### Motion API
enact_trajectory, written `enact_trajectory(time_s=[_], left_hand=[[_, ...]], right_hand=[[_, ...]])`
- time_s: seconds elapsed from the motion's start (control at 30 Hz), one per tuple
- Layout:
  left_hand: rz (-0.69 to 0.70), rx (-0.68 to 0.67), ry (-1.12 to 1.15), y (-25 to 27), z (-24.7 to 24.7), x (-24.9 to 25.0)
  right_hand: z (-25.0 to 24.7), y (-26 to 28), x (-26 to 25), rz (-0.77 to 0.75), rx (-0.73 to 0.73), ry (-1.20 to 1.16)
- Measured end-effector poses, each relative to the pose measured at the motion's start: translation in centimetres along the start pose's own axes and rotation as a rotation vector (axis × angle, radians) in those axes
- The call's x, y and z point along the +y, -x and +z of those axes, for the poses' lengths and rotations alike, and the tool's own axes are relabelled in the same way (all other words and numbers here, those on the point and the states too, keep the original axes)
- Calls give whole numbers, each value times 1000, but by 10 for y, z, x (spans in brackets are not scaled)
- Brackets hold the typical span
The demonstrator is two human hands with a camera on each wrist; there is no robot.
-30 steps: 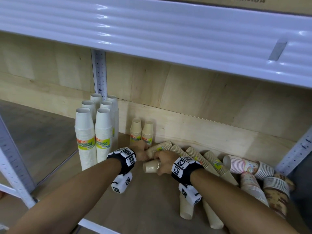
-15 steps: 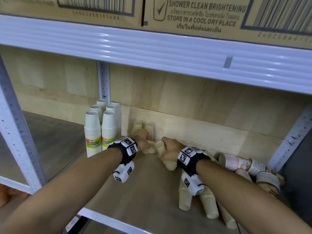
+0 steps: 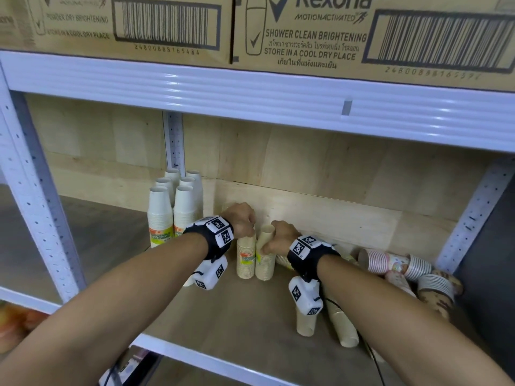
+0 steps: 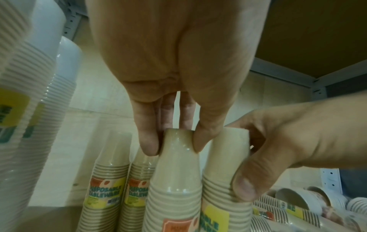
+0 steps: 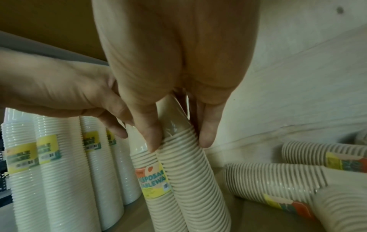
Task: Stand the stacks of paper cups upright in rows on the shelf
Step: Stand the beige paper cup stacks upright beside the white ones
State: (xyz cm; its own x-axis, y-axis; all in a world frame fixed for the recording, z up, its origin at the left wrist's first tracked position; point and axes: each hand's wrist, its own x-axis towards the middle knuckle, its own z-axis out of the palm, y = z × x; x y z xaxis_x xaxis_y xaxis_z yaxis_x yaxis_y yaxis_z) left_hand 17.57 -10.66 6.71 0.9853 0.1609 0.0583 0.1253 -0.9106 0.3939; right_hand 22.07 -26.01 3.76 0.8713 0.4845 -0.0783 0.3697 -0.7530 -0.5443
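- The wooden shelf board (image 3: 250,324) sat in a white metal rack with a plywood back; printed cartons (image 3: 172,26) stood on the tier above.
- Two beige cup stacks stood upright, touching, bases up, just right of the tall white stacks (image 3: 172,207).
- The left hand (image 3: 241,218) pinched the top of the left beige stack (image 3: 246,257) between thumb and fingertips.
- The right hand (image 3: 281,236) gripped the right beige stack (image 3: 264,257) near its top.
- Both were film-wrapped, ribbed, with colourful labels; more stacks (image 3: 342,324) lay on their sides to the right.
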Motion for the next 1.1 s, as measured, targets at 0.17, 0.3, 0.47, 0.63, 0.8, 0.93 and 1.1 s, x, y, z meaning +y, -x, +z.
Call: enact_trajectory(time_s=[0.17, 0.3, 0.47, 0.63, 0.8, 0.93, 1.1], left_hand=[[6, -56, 5, 6, 7, 0], [16, -60, 9, 10, 7, -1], [12, -66, 37, 11, 5, -1], [5, -66, 22, 10, 8, 0], [17, -66, 14, 11, 7, 3], [33, -56, -1, 10, 8, 0], [38, -70, 16, 9, 7, 0]], right_hand=[[8, 3, 2, 16, -12, 5], [6, 5, 5, 30, -6, 15], [-3, 10, -3, 32, 50, 12], [-7, 10, -13, 15, 122, 115], [-3, 9, -19, -8, 132, 157], [-5, 9, -19, -21, 111, 122], [-6, 11, -21, 9, 116, 98]])
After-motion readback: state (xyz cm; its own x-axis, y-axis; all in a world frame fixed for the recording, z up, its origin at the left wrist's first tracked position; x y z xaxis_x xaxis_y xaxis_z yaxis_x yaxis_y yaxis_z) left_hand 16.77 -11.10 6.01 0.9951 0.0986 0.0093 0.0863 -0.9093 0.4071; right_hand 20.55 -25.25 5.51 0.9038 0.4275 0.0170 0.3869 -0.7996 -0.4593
